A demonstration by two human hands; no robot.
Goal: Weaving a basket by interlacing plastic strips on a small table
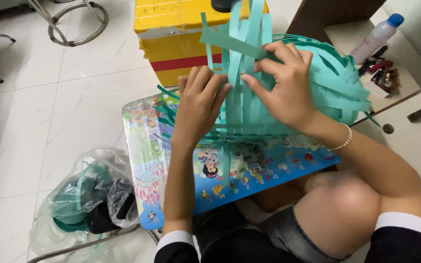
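Head view, grip: a loose teal strip (233,45) is pinched between the thumb and fingers of the right hand (281,83), at the upper part of a half-woven basket.
Left hand (198,104): laid with spread fingers against the near-left side of the weave; the upright strips are pressed under the fingertips, and nothing is seen to be enclosed by the hand.
Woven basket (337,87): a rounded teal shell of flat strips, lying on its side on the small table, its dome turned to the right; free strip ends are fanned upward and to the left.
Right wrist: a thin bead bracelet (344,140) is worn just behind the hand.
Small table (142,151): a low top printed with bright cartoon pictures, set over the person's knees; the basket is borne on its far part.
Yellow box (171,39): a carton with a red band, standing on the floor just beyond the table and partly hidden by the strips.
Plastic bag (86,195): a clear bag on the white tiled floor at the near left, with coils of teal strip and something dark inside.
Shelf at far right: a white bottle with a blue cap (377,36) is lying there, with small items beside it that are too small to tell.
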